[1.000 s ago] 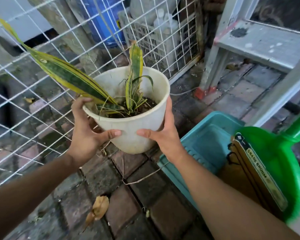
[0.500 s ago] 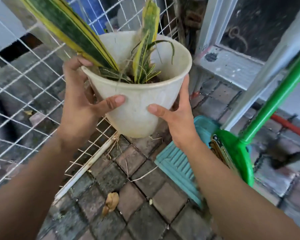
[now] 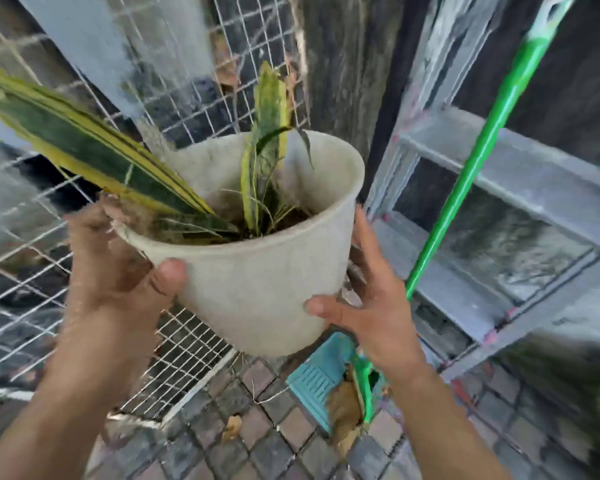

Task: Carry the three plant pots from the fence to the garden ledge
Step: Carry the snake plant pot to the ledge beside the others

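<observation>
A white plastic plant pot (image 3: pixel 257 282) hangs in the air in front of me, well above the paving. It holds soil and a snake plant with green leaves edged in yellow; one long leaf (image 3: pixel 80 150) reaches out to the upper left. My left hand (image 3: pixel 118 271) grips the pot's left side, thumb across the front wall. My right hand (image 3: pixel 371 299) cups the right side and lower edge. The white wire fence (image 3: pixel 25 265) stands behind and to the left. No other pots and no ledge show in this view.
A green broom handle (image 3: pixel 471 174) leans diagonally at the right, its head resting on a teal bin (image 3: pixel 319 375) on the brick paving (image 3: pixel 257 441). A grey metal frame with rails (image 3: pixel 513 161) stands at the right. Dry leaves lie on the bricks.
Both hands have lifted the pot up from near the paving by the fence. The view has risen and swung right, bringing the whole broom handle and the metal frame into sight.
</observation>
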A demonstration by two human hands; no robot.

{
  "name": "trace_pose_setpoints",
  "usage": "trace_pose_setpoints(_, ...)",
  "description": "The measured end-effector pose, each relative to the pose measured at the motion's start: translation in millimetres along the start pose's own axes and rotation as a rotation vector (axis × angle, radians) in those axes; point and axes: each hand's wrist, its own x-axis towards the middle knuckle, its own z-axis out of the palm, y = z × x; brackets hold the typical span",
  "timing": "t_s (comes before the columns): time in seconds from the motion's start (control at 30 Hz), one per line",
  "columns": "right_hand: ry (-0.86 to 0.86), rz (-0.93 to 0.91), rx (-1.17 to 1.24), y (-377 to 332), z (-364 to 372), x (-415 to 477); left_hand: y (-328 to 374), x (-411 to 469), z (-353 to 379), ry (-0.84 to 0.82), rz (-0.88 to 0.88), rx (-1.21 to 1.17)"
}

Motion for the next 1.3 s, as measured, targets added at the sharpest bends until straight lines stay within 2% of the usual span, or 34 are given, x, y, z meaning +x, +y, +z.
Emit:
trace_pose_setpoints(0.1, 0.013, -0.022, 0.075, -103, 42, 12, 106, -30, -3, 0.04, 0.19, -0.007)
trace_pose_setpoints(0.2, 0.009, -0.062, 0.095, -187, 86, 10, 208, -59, -16, 0.088, 0.273, -0.015)
trace_pose_setpoints(0.27, -0.025, -0.09, 0.099, -229, 113, 6, 267, -75, -32, 0.063, 0.315, 0.018)
trace_pose_setpoints(0.47, -0.069, -0.234, 0.13, -337, 202, -1, 388, -120, -82, 0.131, 0.518, 0.156)
trace_pose_setpoints(0.63, -0.177, -0.361, 0.2, -405, 260, -24, 439, -171, -132, 0.203, 0.665, 0.237)
trace_pose_setpoints(0.83, -0.391, -0.37, 0.248, -455, 319, -68, 480, -255, -175, 0.398, 0.684, 0.267)
trace_pose_setpoints(1.07, -0.552, -0.365, 0.23, -470, 408, -122, 490, -342, -246, 0.569, 0.654, 0.269)
trace_pose_setpoints(1.3, -0.747, -0.318, 0.273, -445, 560, -180, 495, -429, -373, 0.819, 0.636, 0.336)
